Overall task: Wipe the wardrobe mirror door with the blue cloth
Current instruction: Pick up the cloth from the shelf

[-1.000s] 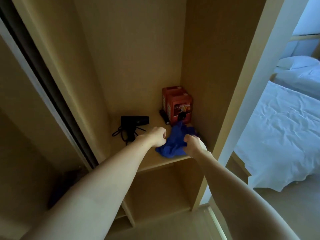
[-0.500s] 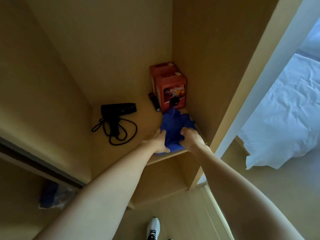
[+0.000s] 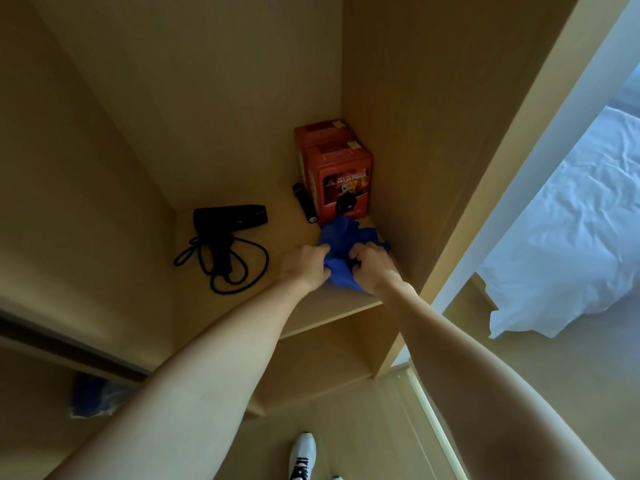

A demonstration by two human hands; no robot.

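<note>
The blue cloth [image 3: 341, 244] lies crumpled on the wooden wardrobe shelf [image 3: 332, 306], near its right wall. My left hand [image 3: 304, 268] grips the cloth's left side with curled fingers. My right hand [image 3: 372, 268] grips its right side, knuckles up. Both forearms reach forward into the open wardrobe. The mirror door's dark edge [image 3: 69, 348] crosses the lower left, and its glass reflects something blue.
A black hair dryer [image 3: 230, 220] with a coiled cord lies on the shelf's left. Two red boxes [image 3: 337, 171] and a black torch [image 3: 304, 206] stand at the back right corner. A white bed [image 3: 568, 244] is at the right. My white shoe [image 3: 303, 455] shows below.
The view has tipped down and drawn nearer the shelf. My left hand moved from beside the cloth onto it, and both hands now hold the cloth.
</note>
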